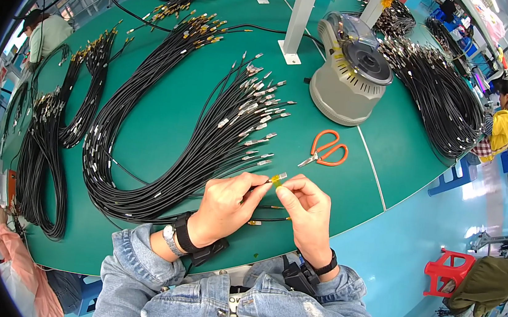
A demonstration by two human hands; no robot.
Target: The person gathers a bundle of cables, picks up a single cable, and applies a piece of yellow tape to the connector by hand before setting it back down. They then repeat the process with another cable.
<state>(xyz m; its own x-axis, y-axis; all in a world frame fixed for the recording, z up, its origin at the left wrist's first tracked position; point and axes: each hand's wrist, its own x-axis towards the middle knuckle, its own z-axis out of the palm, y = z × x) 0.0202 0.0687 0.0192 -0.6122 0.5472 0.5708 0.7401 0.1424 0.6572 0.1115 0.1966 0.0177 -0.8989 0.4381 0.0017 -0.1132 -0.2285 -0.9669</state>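
Observation:
Close together over the near part of the green table, my two hands meet at the end of a black cable. My left hand [228,202] is closed, pinching the cable just behind its metal connector [283,175]. A strip of yellow tape [276,181] sits at the connector, pinched between the thumb and finger of my right hand [307,213]. Whether it is wrapped all the way around cannot be seen. Left of my hands, a large curved bundle of black cables [121,185] has silver connectors fanned out. Orange-handled scissors [327,151] lie beyond my right hand.
A round grey tape dispenser [345,84] stands beyond the scissors, near a white metal post [298,24]. More cable bundles lie at the left [38,154] and far right [440,97]. The green table [349,196] ends at my right; a red stool [446,271] stands on the floor.

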